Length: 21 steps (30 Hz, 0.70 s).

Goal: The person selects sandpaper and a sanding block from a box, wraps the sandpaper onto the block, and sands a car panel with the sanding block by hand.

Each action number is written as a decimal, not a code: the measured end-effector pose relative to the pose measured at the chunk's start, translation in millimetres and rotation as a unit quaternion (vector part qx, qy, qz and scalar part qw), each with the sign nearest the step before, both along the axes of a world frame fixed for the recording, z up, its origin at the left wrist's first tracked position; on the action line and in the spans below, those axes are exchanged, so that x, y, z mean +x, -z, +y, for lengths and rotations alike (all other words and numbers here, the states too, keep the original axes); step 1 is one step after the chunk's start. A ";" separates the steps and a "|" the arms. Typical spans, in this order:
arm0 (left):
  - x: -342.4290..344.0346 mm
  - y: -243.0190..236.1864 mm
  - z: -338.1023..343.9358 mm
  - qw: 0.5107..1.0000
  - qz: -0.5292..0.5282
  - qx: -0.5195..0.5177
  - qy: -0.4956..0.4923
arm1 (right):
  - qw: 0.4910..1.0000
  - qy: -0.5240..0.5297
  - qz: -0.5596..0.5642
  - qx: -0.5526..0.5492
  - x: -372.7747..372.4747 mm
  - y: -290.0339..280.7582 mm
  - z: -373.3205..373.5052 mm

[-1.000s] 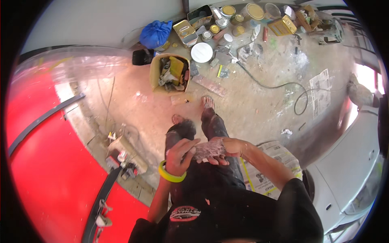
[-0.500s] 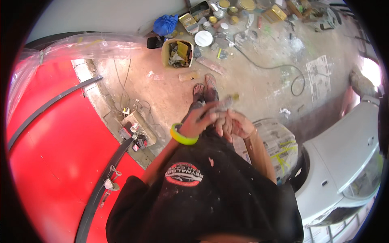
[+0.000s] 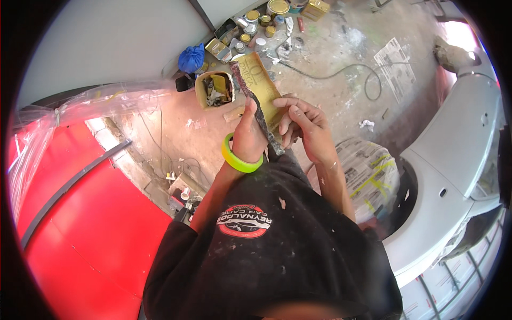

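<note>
My left hand (image 3: 249, 141), thumb up, grips the dark edge of a yellow-backed sheet (image 3: 261, 80) above centre; my right hand (image 3: 309, 128) bends its fingers at the sheet's right edge, whether pinching I cannot tell. Upper left of centre, a box (image 3: 200, 92) holds crumpled scraps; tins (image 3: 270, 32) stand beyond. A red panel (image 3: 96, 213) fills the left, pale car bodywork (image 3: 453, 154) the right.

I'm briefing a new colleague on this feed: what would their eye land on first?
Probably the glossy red panel filling the lower left. Next, near the centre, the yellow-backed sandpaper in the left hand, with a neon yellow-green wristband just below and the right hand at the sheet's right edge. Then the pale car body curving down the right side.
</note>
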<state>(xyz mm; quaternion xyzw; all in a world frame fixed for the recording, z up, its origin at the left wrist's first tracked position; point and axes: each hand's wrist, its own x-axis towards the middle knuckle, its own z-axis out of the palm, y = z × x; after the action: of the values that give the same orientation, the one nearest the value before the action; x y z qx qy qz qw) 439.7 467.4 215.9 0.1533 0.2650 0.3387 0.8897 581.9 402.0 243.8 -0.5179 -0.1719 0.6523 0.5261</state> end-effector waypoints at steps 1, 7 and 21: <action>3.0 -1.6 0.3 1.000 -0.020 -0.019 0.004 | 1.000 0.005 -0.002 0.001 0.9 -5.8 -1.4; 31.7 8.8 -8.5 0.987 0.106 0.117 0.027 | 0.998 0.025 -0.060 0.002 9.2 -25.4 -15.4; 196.1 -14.4 -18.7 0.962 -0.154 0.016 0.225 | 0.983 0.155 0.048 0.089 182.8 -31.7 -93.4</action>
<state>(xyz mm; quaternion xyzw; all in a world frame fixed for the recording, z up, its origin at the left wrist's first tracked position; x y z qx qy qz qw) 635.9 448.6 230.3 0.1690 0.0782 0.1536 0.9704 764.7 308.6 275.5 -0.4575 -0.1208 0.5690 0.6725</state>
